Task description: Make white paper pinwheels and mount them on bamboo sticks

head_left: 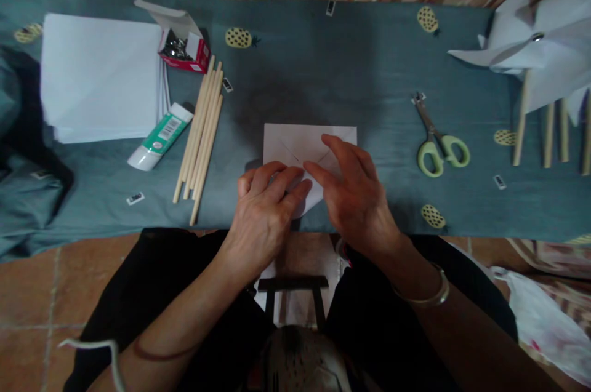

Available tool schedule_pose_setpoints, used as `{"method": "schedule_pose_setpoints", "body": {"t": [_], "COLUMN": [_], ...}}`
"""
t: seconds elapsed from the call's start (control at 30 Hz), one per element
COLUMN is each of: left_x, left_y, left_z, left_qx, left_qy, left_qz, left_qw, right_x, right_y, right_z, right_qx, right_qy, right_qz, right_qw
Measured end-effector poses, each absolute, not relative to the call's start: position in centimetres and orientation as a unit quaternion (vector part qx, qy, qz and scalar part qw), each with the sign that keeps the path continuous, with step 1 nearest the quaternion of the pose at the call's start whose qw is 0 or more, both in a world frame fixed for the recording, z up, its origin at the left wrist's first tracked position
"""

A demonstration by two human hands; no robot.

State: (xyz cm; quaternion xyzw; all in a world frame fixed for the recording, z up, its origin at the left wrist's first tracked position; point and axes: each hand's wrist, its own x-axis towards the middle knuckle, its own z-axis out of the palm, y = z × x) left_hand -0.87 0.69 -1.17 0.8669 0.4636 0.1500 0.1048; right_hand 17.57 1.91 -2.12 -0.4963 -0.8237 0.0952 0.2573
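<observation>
A white sheet of paper lies before me near the table's front edge, with faint slanting lines or creases meeting near its middle. Its near part tapers to a point between my hands, and both hands cover much of it. My left hand is closed on the sheet's near left part, thumb and forefinger close together. On the right side, my right hand rests with forefinger and thumb spread over the paper, the thumb tip near the middle. Green-handled scissors lie to the right, apart from both hands.
Left of me are a stack of white paper, an open red box of small metal pieces, a green-and-white glue tube and several wooden sticks. White paper pinwheels on sticks lie at the far right.
</observation>
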Motion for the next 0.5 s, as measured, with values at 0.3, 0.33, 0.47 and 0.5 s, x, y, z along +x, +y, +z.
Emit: {"method": "schedule_pose_setpoints", "body": {"t": [0.3,0.33,0.47,0.5], "left_x": [-0.71,-0.7,-0.76,-0.79], "left_y": [0.82,0.84,0.91,0.92], "left_z": [-1.3,-1.27,-1.09,-1.05], "left_qx": [0.864,0.864,0.862,0.862], "left_qy": [0.462,0.462,0.463,0.462], "left_qz": [0.168,0.168,0.163,0.162], "left_qw": [0.107,0.109,0.126,0.128], "right_x": [17.52,17.48,17.42,17.44], "right_y": [1.74,1.72,1.58,1.54], "right_z": [-2.3,-2.25,-2.13,-2.13], "right_qx": [-0.486,-0.486,-0.486,-0.486], "right_qy": [-0.838,-0.837,-0.838,-0.839], "right_qz": [0.116,0.116,0.115,0.114], "right_qw": [0.222,0.221,0.217,0.217]}}
